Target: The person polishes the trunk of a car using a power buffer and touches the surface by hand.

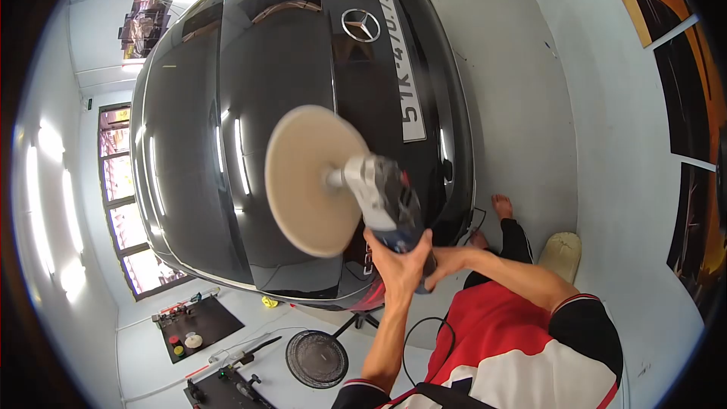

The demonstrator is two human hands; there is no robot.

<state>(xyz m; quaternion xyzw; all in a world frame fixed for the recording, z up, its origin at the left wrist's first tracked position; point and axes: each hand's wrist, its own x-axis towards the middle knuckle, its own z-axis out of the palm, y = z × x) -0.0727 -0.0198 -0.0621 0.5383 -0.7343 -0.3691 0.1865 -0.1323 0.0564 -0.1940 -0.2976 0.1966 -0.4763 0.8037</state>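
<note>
A polisher with a grey-and-dark body carries a large round beige buffing pad, slightly blurred. The pad lies over the glossy black trunk of a car; whether it touches the paint I cannot tell. My left hand is wrapped around the polisher's dark body, its thumb along the side. Just behind it, my right hand closes on the rear end of the tool, its fingers partly hidden. A dark cord loops below my forearms.
On the car are a star emblem and a white number plate. A round black fan stands near my left arm. Dark tool boards, a window and pictures line the walls. My bare foot and a pale slipper show.
</note>
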